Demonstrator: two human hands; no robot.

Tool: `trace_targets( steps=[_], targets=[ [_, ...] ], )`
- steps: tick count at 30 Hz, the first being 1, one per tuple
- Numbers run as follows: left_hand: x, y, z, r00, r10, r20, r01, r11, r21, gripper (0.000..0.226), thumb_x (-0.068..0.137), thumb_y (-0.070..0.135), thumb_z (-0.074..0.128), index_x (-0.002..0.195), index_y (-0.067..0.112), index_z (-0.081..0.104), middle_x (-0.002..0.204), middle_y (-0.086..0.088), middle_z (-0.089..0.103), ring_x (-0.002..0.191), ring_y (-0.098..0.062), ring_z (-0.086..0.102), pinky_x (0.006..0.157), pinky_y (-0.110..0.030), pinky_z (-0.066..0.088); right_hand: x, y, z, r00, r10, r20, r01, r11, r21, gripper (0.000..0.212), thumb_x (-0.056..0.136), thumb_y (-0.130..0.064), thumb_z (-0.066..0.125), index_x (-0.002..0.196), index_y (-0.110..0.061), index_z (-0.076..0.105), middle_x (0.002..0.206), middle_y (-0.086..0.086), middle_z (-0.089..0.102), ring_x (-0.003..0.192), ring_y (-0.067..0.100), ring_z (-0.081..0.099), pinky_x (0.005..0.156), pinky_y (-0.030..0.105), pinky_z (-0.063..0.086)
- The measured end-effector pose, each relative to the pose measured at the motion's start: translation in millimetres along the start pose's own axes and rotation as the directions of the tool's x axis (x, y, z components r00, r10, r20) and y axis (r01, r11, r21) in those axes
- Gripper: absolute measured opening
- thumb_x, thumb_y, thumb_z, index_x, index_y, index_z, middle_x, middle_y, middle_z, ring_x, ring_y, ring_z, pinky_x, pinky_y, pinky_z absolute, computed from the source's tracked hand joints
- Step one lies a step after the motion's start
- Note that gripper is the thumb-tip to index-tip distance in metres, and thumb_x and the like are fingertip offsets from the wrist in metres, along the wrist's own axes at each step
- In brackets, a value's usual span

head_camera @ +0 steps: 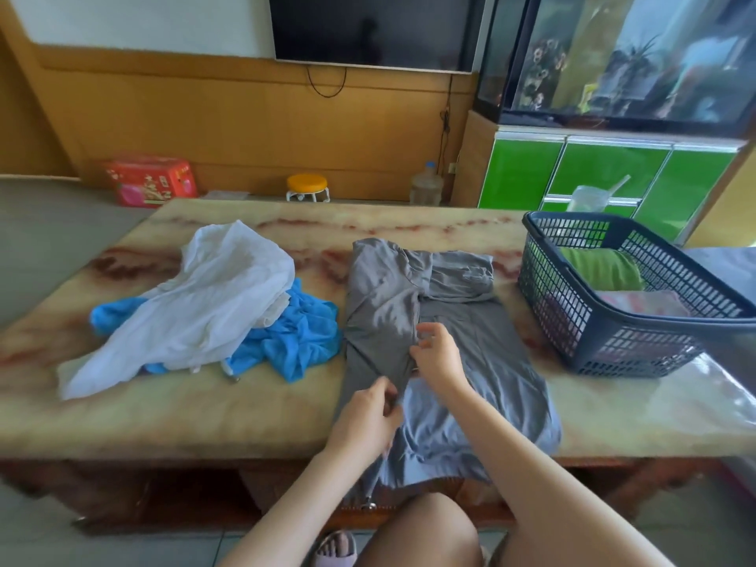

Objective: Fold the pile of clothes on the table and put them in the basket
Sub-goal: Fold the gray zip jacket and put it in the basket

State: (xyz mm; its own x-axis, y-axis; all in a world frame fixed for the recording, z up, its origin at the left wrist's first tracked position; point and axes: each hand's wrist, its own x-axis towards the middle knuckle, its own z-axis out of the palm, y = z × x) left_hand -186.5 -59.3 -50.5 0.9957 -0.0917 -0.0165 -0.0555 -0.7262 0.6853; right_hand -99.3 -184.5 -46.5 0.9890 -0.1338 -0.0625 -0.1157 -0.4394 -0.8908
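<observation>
A grey garment (466, 354) lies spread on the marble table (212, 411) in front of me, its left side folded over toward the middle. My left hand (368, 415) pinches the folded edge near the table's front. My right hand (437, 354) pinches the same edge a little farther back. To the left lies a pile: a white garment (204, 308) on top of a blue one (298, 341). A dark blue plastic basket (613, 345) stands at the right, holding a folded green item (601, 268) and a pinkish one (642, 302).
The grey garment's hem hangs over the table's front edge above my knees. Behind the table are a yellow stool (307, 187), a red box (149, 186), a water bottle (426, 186) and a green cabinet (605, 178) under a fish tank.
</observation>
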Motion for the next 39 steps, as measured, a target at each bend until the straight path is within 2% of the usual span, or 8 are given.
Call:
trace_targets(
  steps=[4,7,11,14,20,26,32,39],
  targets=[
    [-2,29,21,1.0,0.007,-0.005,-0.007,0.988,-0.153,0.009,0.093,0.021,0.051,0.098,0.013,0.051,0.07,0.0,0.061,0.043,-0.004,0.052,0.051,-0.02,0.047,-4,13,-21,0.996,-0.031,-0.079,0.035,0.998,0.047,0.033,0.092,-0.001,0.044,0.122,-0.014,0.052,0.098,0.006,0.057,0.069,0.01,0.053,0.052,0.017,0.043],
    [2,38,42,0.999,-0.026,0.04,0.032,0.989,-0.142,0.014,0.094,0.023,0.049,0.103,0.012,0.048,0.077,-0.006,0.063,0.059,-0.021,0.062,0.064,-0.034,0.054,-8,33,-25,0.998,-0.027,-0.062,0.029,0.999,0.039,0.032,0.094,-0.009,0.051,0.126,-0.014,0.05,0.096,0.005,0.06,0.071,0.01,0.055,0.056,0.014,0.042],
    [9,33,54,0.99,-0.11,0.086,0.124,0.976,-0.178,0.022,0.096,0.023,0.047,0.113,0.008,0.048,0.074,-0.004,0.064,0.053,-0.017,0.063,0.052,-0.03,0.055,-12,38,-20,0.992,-0.001,0.126,0.0,1.0,0.004,0.062,0.081,-0.031,0.073,0.132,-0.017,0.041,0.089,0.001,0.056,0.076,0.011,0.055,0.062,0.018,0.041],
    [3,29,51,0.996,-0.057,0.065,0.067,0.985,-0.159,0.026,0.095,0.027,0.048,0.111,0.01,0.058,0.069,0.003,0.061,0.055,-0.009,0.061,0.052,-0.022,0.051,-12,38,-18,0.979,0.026,0.2,-0.003,0.993,-0.115,0.057,0.083,-0.019,0.071,0.132,-0.014,0.042,0.084,-0.005,0.051,0.069,0.003,0.049,0.054,0.011,0.038],
    [-17,-17,29,0.923,0.072,-0.379,-0.038,0.995,0.097,0.025,0.087,0.017,0.061,0.112,0.02,0.06,0.108,0.003,0.056,0.095,-0.017,0.058,0.08,-0.032,0.048,-8,44,-24,0.986,0.013,0.164,0.002,0.996,-0.09,0.051,0.087,-0.018,0.066,0.132,-0.014,0.044,0.096,-0.004,0.05,0.077,0.011,0.052,0.055,0.02,0.041],
    [-30,-40,31,0.941,-0.138,-0.31,0.103,0.986,-0.129,0.031,0.09,0.018,0.059,0.119,0.019,0.05,0.116,0.004,0.052,0.111,-0.013,0.05,0.088,-0.023,0.039,-26,45,-29,0.975,0.054,0.214,-0.055,0.998,-0.004,0.059,0.083,-0.02,0.071,0.133,-0.015,0.04,0.095,0.005,0.052,0.062,0.02,0.059,0.045,0.023,0.051],
    [-31,-36,26,0.92,-0.191,-0.342,0.097,0.957,-0.274,0.035,0.087,0.001,0.06,0.119,0.011,0.051,0.113,-0.001,0.045,0.098,-0.011,0.051,0.09,-0.025,0.043,-57,49,-27,0.915,0.121,0.385,-0.174,0.979,0.108,0.081,0.075,-0.008,0.078,0.137,-0.018,0.027,0.114,0.01,0.05,0.086,0.028,0.066,0.062,0.044,0.059],
    [-35,-44,23,0.902,-0.25,-0.352,0.097,0.911,-0.4,0.03,0.087,-0.002,0.058,0.114,0.009,0.053,0.115,-0.006,0.053,0.086,0.0,0.056,0.081,-0.022,0.045,-72,57,-22,0.922,0.12,0.369,-0.19,0.969,0.16,0.09,0.076,0.004,0.072,0.142,-0.021,0.017,0.107,0.008,0.049,0.093,0.034,0.064,0.065,0.051,0.058]
  ],
)
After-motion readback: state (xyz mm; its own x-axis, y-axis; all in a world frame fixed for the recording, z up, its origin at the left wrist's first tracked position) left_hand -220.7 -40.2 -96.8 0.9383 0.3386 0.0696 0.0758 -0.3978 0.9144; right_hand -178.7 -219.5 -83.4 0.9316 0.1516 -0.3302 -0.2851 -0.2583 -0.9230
